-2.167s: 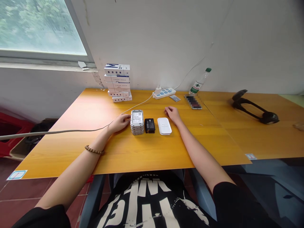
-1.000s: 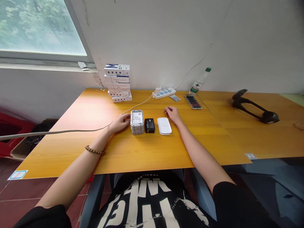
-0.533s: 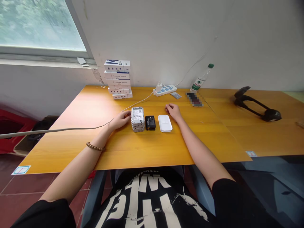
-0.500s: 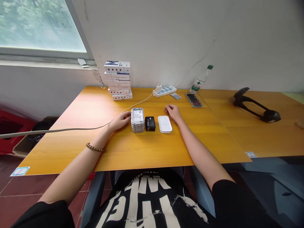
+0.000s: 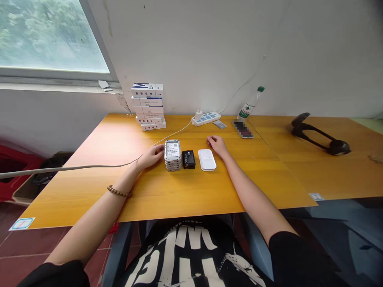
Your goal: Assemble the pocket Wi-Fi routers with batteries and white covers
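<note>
My left hand (image 5: pixel 152 156) rests on the table, fingers loosely stretched, their tips beside a stack of white-framed, pocket-sized electronic devices (image 5: pixel 172 155). Whether the fingertips touch the stack I cannot tell. Just right of it lies a small pile of black batteries (image 5: pixel 188 159) marked 3000 mAh. White flat covers (image 5: pixel 207 160), stacked with rounded corners, lie farther right. Beyond them my right hand (image 5: pixel 218 145) lies on the table with relaxed, slightly bent fingers and nothing visible in it.
White boxes (image 5: pixel 148 107) are stacked at the back left. Along the wall are a power strip (image 5: pixel 206 118), a grey packet (image 5: pixel 220 125), a phone (image 5: pixel 245 131) and a water bottle (image 5: pixel 248 107). A cable (image 5: pixel 89 168) crosses above my left wrist. A black stand-like device (image 5: pixel 320 137) lies far right.
The view has tilted slightly upward, so the table things appear a little lower. Both hands and the objects keep their places.
</note>
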### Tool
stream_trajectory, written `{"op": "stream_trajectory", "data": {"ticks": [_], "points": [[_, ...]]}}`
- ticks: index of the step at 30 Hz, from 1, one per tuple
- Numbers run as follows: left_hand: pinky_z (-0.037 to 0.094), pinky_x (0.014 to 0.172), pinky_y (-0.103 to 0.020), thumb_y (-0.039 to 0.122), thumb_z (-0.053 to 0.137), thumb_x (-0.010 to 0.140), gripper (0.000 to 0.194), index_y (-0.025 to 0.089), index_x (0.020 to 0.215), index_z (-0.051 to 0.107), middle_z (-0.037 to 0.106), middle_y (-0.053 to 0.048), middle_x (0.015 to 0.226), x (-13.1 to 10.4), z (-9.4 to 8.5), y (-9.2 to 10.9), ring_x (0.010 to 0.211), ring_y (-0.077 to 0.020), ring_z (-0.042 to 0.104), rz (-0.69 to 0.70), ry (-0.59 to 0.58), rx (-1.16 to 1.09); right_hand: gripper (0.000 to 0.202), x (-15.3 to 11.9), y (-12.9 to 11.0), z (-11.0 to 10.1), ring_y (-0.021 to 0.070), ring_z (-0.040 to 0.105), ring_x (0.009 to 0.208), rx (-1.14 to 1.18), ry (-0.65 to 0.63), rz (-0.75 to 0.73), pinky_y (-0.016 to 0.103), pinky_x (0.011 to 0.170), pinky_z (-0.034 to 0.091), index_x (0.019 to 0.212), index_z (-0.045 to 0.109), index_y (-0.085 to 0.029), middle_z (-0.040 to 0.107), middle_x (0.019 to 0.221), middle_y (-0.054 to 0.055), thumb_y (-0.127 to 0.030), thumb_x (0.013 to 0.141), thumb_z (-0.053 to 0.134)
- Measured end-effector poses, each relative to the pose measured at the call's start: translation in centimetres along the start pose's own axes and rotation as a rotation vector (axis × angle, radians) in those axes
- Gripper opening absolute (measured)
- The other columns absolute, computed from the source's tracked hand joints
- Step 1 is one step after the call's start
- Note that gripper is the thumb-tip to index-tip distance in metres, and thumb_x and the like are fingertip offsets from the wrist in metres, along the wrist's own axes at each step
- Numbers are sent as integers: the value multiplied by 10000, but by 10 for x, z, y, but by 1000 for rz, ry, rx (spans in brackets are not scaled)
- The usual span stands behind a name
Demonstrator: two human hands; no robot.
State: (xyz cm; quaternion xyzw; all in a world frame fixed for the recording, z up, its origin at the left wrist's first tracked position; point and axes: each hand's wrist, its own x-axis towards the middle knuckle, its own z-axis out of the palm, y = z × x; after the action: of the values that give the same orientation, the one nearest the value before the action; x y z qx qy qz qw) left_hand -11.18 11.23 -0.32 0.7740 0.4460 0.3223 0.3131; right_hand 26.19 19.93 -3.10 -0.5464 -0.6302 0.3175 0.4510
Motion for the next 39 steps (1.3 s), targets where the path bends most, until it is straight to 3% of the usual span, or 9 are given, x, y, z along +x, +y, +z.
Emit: {"op": "stream_trajectory", "data": {"ticks": [9, 15, 18, 21, 23, 25, 30, 35, 39], "points": [[577, 998, -460, 359, 582, 929, 341, 172, 1170, 734, 798, -101, 1153, 0, 2, -4, 1067, -300, 738, 3, 9, -64, 441, -3, -6, 0, 206, 627, 665, -43, -13, -11, 352, 694, 547, 724, 632, -228, 675, 684, 40, -640, 882, 610], [550, 1047, -459, 504, 519, 1020, 479, 195, 1379, 593, 712, -137, 1367, 2, 5, -8, 1263, -301, 669, -10, 121, -176, 397, -18, -48, -5, 267, 694, 920, -117, -33, -113, 436, 902, 560, 878, 684, -209, 742, 945, 105, -600, 887, 622], [536, 1072, -486, 622, 377, 1076, 577, 227, 1485, 472, 596, -167, 1526, 0, 6, -5, 1337, -308, 626, -1, 178, -244, 489, -35, -85, 1, 301, 681, 1156, -196, -273, -200, 452, 1029, 530, 1155, 721, -216, 724, 1236, 125, -565, 814, 765], [461, 1162, -558, 757, 485, 1000, 741, 259, 1543, 396, 452, -192, 1645, -5, 8, 0, 1475, -373, 499, 84, 134, -326, 942, -52, -119, 15, 391, 498, 1449, -472, -658, -255, 525, 1170, 436, 1503, 547, -247, 537, 1552, 164, -547, 684, 900], [390, 1218, -599, 802, 638, 897, 892, 285, 1571, 364, 391, -195, 1678, -7, 10, 4, 1547, -417, 392, 150, 64, -357, 1137, -60, -135, 26, 435, 440, 1486, -656, -807, -257, 563, 1185, 412, 1606, 416, -241, 483, 1588, 187, -512, 631, 933], [360, 1235, -622, 800, 761, 801, 1031, 315, 1599, 323, 410, -190, 1658, -9, 12, 6, 1558, -439, 361, 183, 3, -368, 1157, -65, -145, 36, 444, 515, 1405, -777, -869, -246, 559, 1129, 460, 1632, 362, -226, 550, 1501, 194, -445, 640, 917], [359, 1229, -646, 706, 929, 665, 1253, 358, 1642, 226, 488, -183, 1575, -10, 17, 8, 1521, -447, 412, 161, -25, -388, 1121, -68, -149, 46, 435, 607, 1268, -877, -885, -240, 490, 1004, 530, 1655, 310, -202, 623, 1376, 193, -310, 676, 845], [373, 1214, -649, 635, 966, 655, 1256, 335, 1634, 240, 513, -185, 1531, -10, 19, 12, 1484, -448, 449, 163, 15, -344, 1064, -79, -154, 34, 454, 479, 1425, -870, -757, -296, 560, 1133, 436, 1660, 292, -184, 500, 1545, 231, -377, 758, 822], [400, 1196, -652, 585, 951, 704, 1200, 315, 1623, 229, 528, -186, 1496, -10, 22, 15, 1453, -430, 479, 151, 38, -302, 665, -101, -172, 11, 420, 482, 1418, -730, -649, -371, 584, 1123, 439, 1494, 568, -276, 524, 1530, 166, -403, 872, 765]]}}
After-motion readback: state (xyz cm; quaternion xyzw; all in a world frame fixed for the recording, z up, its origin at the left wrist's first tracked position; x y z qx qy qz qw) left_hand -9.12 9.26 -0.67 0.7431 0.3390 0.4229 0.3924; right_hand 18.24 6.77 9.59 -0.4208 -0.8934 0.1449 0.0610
